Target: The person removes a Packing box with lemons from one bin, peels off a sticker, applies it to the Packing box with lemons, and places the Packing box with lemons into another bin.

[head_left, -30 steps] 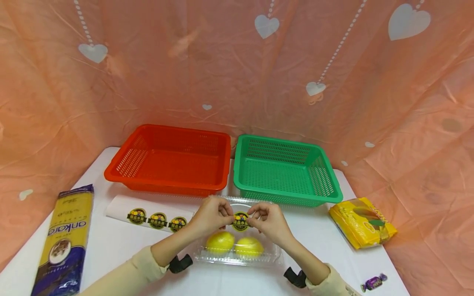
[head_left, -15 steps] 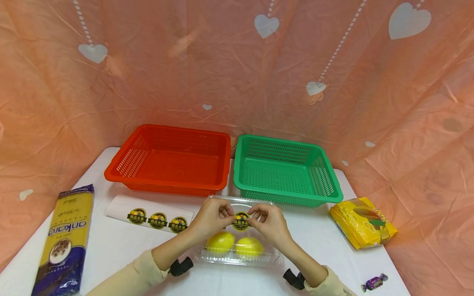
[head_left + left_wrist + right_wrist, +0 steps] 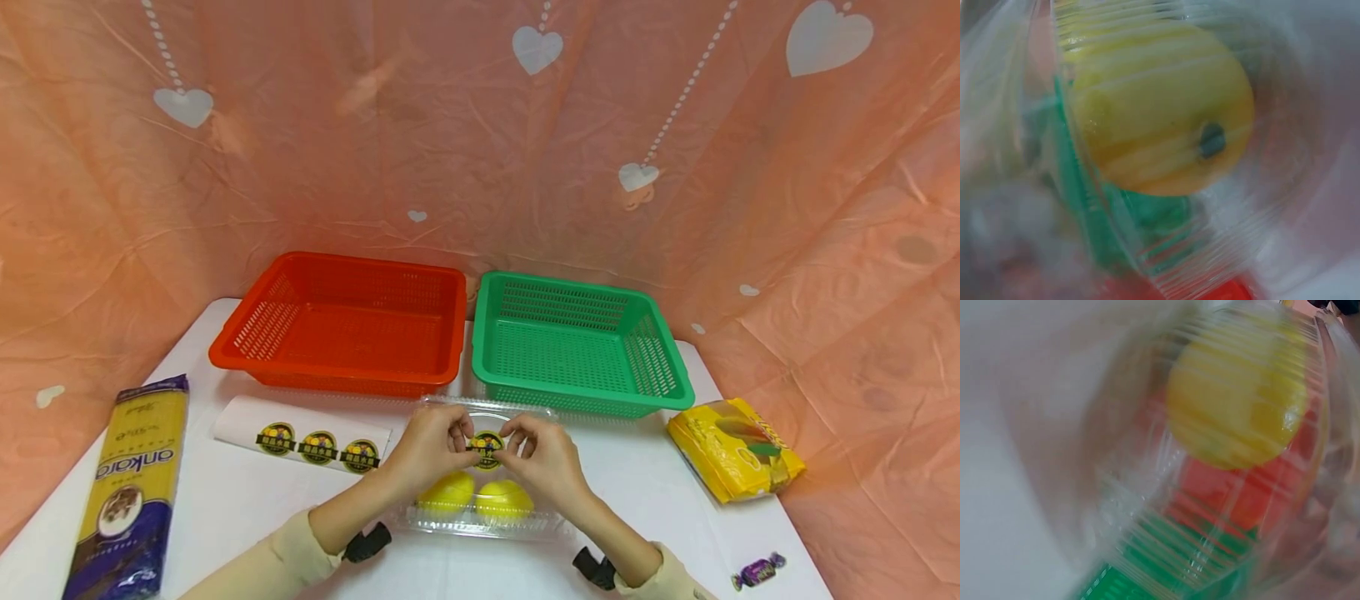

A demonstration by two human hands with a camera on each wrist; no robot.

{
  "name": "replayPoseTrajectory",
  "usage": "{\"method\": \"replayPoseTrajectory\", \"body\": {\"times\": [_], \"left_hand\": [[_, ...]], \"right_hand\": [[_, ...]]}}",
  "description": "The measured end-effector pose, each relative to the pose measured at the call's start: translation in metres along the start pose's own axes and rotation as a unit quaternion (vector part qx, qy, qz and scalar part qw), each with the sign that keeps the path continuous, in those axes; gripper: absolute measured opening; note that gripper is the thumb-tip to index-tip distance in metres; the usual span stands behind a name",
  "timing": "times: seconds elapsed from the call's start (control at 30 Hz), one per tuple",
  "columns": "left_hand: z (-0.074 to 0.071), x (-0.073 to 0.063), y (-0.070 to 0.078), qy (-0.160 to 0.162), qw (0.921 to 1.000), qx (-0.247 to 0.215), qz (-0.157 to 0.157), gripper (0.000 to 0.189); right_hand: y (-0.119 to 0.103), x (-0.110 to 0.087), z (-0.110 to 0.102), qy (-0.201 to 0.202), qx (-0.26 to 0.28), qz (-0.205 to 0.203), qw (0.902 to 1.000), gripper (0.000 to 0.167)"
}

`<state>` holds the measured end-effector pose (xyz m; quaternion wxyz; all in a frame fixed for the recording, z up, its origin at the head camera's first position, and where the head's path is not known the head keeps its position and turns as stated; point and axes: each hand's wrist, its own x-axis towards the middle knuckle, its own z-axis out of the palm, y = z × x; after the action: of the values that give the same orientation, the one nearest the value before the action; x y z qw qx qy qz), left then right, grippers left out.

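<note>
In the head view, a clear plastic clamshell box (image 3: 487,527) with two yellow lemons, a left lemon (image 3: 447,493) and a right lemon (image 3: 504,500), lies in front of me. A round black and yellow sticker (image 3: 487,448) is on its lid. My left hand (image 3: 431,442) touches the sticker's left edge with its thumb, while my right hand (image 3: 542,454) has its thumb on the right edge. The other fingers are bent above the thumbs. Through the ribbed plastic, a lemon (image 3: 1160,112) fills much of the left wrist view; another lemon (image 3: 1235,400) shows in the right wrist view.
A red basket (image 3: 337,375) and a green basket (image 3: 570,396) stand behind the box. To the left lie a white sheet (image 3: 243,417) of matching stickers and a pasta packet (image 3: 138,475). A yellow snack packet (image 3: 735,450) and purple candy (image 3: 759,572) lie right.
Both thumbs have shifted slightly down and inward over the sticker's edges, and their tips have parted from the fingers. The box and sticker stay put.
</note>
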<state>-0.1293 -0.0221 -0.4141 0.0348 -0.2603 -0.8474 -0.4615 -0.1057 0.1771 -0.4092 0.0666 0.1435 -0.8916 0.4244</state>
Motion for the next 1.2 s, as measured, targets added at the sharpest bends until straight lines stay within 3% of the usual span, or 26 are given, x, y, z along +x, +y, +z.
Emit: {"method": "replayPoseTrajectory", "body": {"times": [0.43, 0.93, 1.2], "left_hand": [[0.0012, -0.0008, 0.0006, 0.006, 0.9998, 0.018, 0.007, 0.033], [0.0033, -0.0018, 0.0012, 0.026, 0.9987, 0.040, 0.017, 0.036], [0.0058, -0.0005, 0.0008, 0.034, 0.9972, 0.059, 0.030, 0.037]], "right_hand": [[0.0016, -0.0011, 0.0010, 0.007, -0.002, -0.023, 0.9997, 0.024], [0.0021, -0.0020, 0.0024, 0.016, 0.002, -0.017, 0.9997, 0.025], [0.0021, -0.0018, 0.0027, 0.004, -0.050, -0.024, 0.9984, 0.031]]}}
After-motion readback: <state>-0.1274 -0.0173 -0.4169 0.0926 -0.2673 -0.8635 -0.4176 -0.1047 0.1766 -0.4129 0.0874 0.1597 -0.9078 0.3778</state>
